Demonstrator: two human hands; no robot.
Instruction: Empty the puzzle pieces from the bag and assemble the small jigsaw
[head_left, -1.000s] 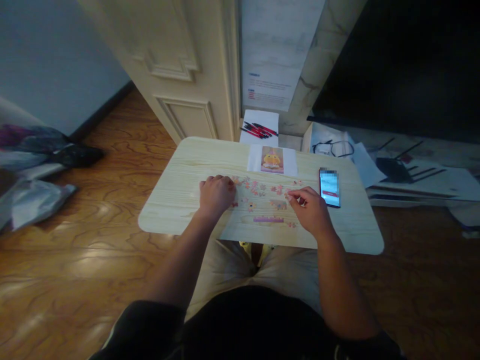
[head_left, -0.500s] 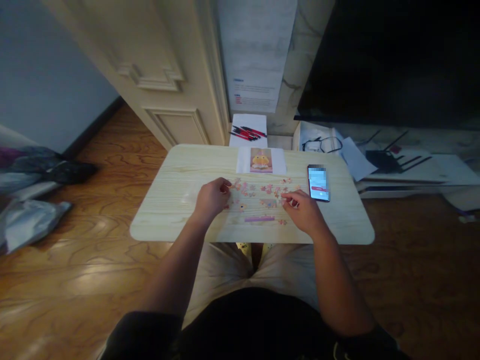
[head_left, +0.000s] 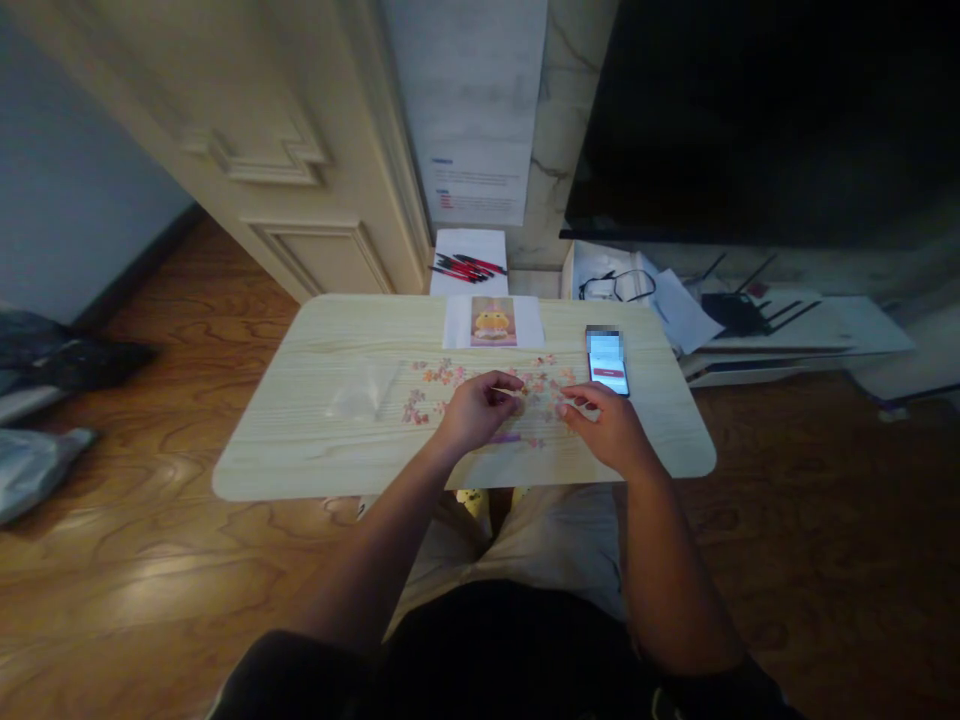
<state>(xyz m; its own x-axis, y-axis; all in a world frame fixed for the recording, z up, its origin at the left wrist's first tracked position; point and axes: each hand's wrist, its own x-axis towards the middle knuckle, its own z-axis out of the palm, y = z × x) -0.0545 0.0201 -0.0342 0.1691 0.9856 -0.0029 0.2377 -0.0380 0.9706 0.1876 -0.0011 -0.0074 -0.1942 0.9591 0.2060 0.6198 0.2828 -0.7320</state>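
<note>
Small pink and orange puzzle pieces (head_left: 435, 385) lie scattered on a pale wooden lap table (head_left: 300, 440). My left hand (head_left: 474, 412) rests among them with fingers curled in a pinch over a piece near the middle. My right hand (head_left: 609, 428) is beside it to the right, fingers pinched over pieces just below a phone (head_left: 607, 360) with a lit screen. A picture card with a yellow duck (head_left: 493, 322) lies at the table's far edge. A purple joined strip (head_left: 510, 438) shows between my hands.
A clear plastic bag (head_left: 352, 402) lies left of the pieces. Red and black pens (head_left: 459, 267) sit on paper behind the table. Glasses (head_left: 616, 286), papers and a black stand lie on the floor to the right. Bags lie at far left.
My left hand has moved right from the left end of the pieces to the middle, close to my right hand. The view has shifted, so the table sits further left.
</note>
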